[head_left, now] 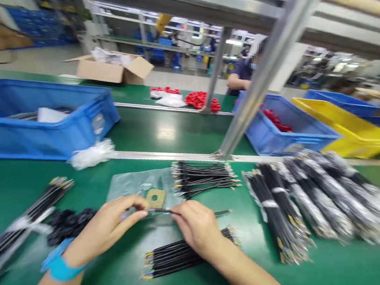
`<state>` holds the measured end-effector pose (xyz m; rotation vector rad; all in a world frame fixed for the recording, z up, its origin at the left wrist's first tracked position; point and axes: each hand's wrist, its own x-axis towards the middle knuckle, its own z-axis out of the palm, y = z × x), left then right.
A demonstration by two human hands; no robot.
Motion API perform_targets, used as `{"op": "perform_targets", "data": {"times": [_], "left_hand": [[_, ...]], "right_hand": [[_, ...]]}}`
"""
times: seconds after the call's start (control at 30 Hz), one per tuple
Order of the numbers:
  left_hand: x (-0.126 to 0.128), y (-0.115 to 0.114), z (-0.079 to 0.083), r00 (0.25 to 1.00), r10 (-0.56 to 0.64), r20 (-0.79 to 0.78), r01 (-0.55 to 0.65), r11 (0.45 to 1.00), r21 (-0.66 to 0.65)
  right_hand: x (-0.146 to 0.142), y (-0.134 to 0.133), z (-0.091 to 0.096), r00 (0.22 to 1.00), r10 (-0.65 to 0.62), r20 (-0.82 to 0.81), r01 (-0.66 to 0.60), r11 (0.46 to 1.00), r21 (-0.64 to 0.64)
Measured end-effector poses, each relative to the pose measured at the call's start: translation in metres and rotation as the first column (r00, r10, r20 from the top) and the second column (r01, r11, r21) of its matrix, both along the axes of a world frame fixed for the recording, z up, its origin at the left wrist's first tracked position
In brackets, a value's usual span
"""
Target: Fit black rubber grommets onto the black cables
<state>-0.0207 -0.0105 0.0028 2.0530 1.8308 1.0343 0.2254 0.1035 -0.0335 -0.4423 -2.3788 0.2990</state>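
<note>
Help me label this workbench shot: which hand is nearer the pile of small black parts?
Left. The left hand is just right of the black pile; the right hand is farther right, beyond the left hand.

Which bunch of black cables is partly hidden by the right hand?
The front middle bunch: the right hand covers part of it. It doesn't cover the back bunch, the left bunch or the bunches at right.

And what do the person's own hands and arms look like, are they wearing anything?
The left hand and right hand wear no gloves, and no sleeves show. A wide, bright blue band goes around the left wrist. The right wrist has nothing on it that I can see.
</note>
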Motion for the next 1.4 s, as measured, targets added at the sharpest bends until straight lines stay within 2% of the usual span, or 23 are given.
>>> {"op": "perform_targets", "data": {"times": [0.03, 0.07, 0.1, 0.17, 0.2, 0.23, 0.27, 0.33, 0.43, 0.57, 0.67, 0.8, 0.9, 1.03, 1.13, 1.2, 1.3, 1.4], "left_hand": [[-0.007, -0.004, 0.002, 0.999, 0.04, 0.015, -0.039, 0.999, -0.036], [-0.015, -0.008, 0.003, 0.989, 0.143, 0.026, -0.143, 0.99, -0.019], [-0.025, -0.014, 0.004, 0.953, 0.303, 0.019, -0.303, 0.953, 0.014], [-0.047, -0.027, 0.007, 0.797, 0.602, -0.042, -0.6, 0.798, 0.051], [-0.055, -0.033, 0.008, 0.713, 0.694, -0.103, -0.695, 0.718, 0.026], [-0.062, -0.039, 0.009, 0.648, 0.738, -0.187, -0.754, 0.656, -0.024], [-0.066, -0.044, 0.01, 0.612, 0.738, -0.282, -0.783, 0.616, -0.085], [-0.067, -0.048, 0.011, 0.617, 0.669, -0.415, -0.779, 0.593, -0.202], [-0.06, -0.046, 0.01, 0.716, 0.524, -0.461, -0.689, 0.635, -0.348], [-0.051, -0.037, 0.003, 0.788, 0.397, -0.471, -0.599, 0.672, -0.436], [-0.05, -0.029, -0.002, 0.811, 0.366, -0.456, -0.565, 0.69, -0.452], [-0.049, -0.025, -0.002, 0.836, 0.354, -0.419, -0.532, 0.709, -0.463], [-0.048, -0.024, -0.001, 0.838, 0.404, -0.366, -0.535, 0.74, -0.407], [-0.044, -0.022, -0.002, 0.869, 0.486, -0.091, -0.492, 0.83, -0.264], [-0.041, -0.02, -0.004, 0.898, 0.427, 0.107, -0.412, 0.901, -0.138], [-0.039, -0.018, -0.005, 0.902, 0.369, 0.223, -0.361, 0.929, -0.079], [-0.035, -0.015, -0.006, 0.864, 0.31, 0.398, -0.303, 0.95, -0.081], [-0.027, -0.008, -0.009, 0.756, 0.273, 0.595, -0.254, 0.96, -0.117]], "right_hand": [[0.001, 0.002, 0.0, 1.0, -0.003, -0.009, 0.003, 1.0, 0.006], [0.002, 0.004, 0.0, 1.0, -0.008, -0.021, 0.009, 1.0, 0.018], [0.002, 0.008, 0.0, 1.0, -0.005, -0.024, 0.005, 1.0, 0.03], [-0.002, 0.017, -0.003, 0.999, 0.023, -0.034, -0.02, 0.997, 0.071], [-0.005, 0.02, -0.005, 0.999, 0.036, -0.04, -0.032, 0.995, 0.094], [-0.007, 0.022, -0.007, 0.998, 0.047, -0.048, -0.042, 0.993, 0.113], [-0.009, 0.024, -0.009, 0.998, 0.051, -0.047, -0.044, 0.989, 0.139], [-0.011, 0.023, -0.012, 1.0, 0.019, -0.006, -0.017, 0.968, 0.25], [-0.012, 0.021, -0.017, 0.998, -0.013, 0.061, -0.011, 0.927, 0.375], [-0.015, 0.021, -0.025, 0.995, 0.043, 0.085, -0.068, 0.943, 0.326], [-0.018, 0.024, -0.032, 0.994, 0.038, 0.107, -0.069, 0.952, 0.299], [-0.017, 0.023, -0.038, 0.989, 0.006, 0.145, -0.054, 0.944, 0.326], [-0.014, 0.022, -0.039, 0.986, -0.012, 0.168, -0.05, 0.932, 0.359], [-0.011, 0.02, -0.033, 0.98, -0.038, 0.196, -0.049, 0.908, 0.416], [-0.01, 0.019, -0.027, 0.972, -0.04, 0.233, -0.071, 0.891, 0.449], [-0.009, 0.018, -0.023, 0.966, -0.046, 0.255, -0.078, 0.886, 0.456], [-0.008, 0.018, -0.017, 0.963, -0.068, 0.261, -0.063, 0.885, 0.461], [-0.003, 0.019, -0.004, 0.984, -0.028, 0.174, -0.041, 0.923, 0.382]]}}
